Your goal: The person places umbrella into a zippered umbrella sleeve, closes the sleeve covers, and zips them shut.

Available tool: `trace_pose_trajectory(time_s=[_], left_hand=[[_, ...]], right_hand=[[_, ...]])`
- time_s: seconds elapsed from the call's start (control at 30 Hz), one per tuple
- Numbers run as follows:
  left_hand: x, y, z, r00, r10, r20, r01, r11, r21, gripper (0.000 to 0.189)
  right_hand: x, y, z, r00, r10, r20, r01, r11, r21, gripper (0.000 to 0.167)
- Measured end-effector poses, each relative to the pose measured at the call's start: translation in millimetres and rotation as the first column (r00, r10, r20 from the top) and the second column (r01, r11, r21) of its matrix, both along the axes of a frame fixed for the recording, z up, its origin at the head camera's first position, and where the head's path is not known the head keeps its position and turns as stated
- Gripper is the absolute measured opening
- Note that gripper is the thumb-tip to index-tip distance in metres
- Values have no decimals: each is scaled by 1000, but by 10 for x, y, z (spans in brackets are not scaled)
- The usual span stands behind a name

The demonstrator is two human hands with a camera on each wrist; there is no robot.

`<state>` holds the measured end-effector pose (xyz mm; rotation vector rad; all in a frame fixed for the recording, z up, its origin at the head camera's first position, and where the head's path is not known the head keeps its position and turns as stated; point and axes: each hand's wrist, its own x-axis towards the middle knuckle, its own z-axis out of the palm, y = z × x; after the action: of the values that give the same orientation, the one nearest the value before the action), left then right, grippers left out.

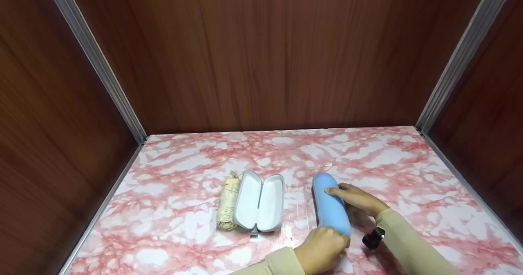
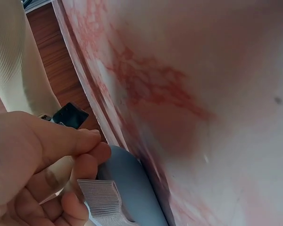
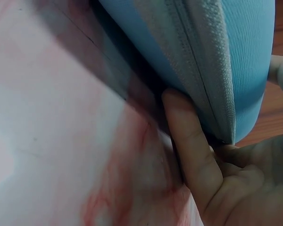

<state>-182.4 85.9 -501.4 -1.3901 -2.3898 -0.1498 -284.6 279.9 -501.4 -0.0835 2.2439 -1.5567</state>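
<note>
A long blue zippered case point(image 1: 331, 207) lies between both hands on the right half of the table. My right hand point(image 1: 361, 199) holds its right side, thumb on top; in the right wrist view a finger reaches under it, beside the grey zipper point(image 3: 203, 61). At the near end, my left hand point(image 1: 325, 246) has its fingers curled. The left wrist view shows its thumb and index finger pinching together at the case's end, just by a grey ribbed fabric tab point(image 2: 101, 200). What lies between those fingertips is hidden.
Left of the blue case, a pale grey hard glasses case point(image 1: 247, 201) lies open, hinge down its middle. Against its left side is a slim beige rolled bundle point(image 1: 229, 204) with a cord, like a folded umbrella. Wood-grain panels point(image 1: 261, 58) wall the red-and-white marbled table point(image 1: 175, 242).
</note>
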Motion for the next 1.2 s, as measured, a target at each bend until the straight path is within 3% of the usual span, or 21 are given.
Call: trace_pose_trajectory(time_s=[0.43, 0.6, 1.2], left_hand=[[-34, -76, 20, 997, -11, 77, 12, 1000, -8, 18], [-53, -111, 57, 989, -5, 145, 5, 1000, 3, 17], [-80, -184, 115, 974, 22, 225, -18, 1000, -18, 15]], right_hand=[[-18, -20, 6, 1000, 0, -6, 0, 999, 39, 88], [-22, -27, -4, 1000, -5, -31, 6, 999, 43, 86], [-12, -30, 7, 999, 4, -40, -2, 999, 42, 81]])
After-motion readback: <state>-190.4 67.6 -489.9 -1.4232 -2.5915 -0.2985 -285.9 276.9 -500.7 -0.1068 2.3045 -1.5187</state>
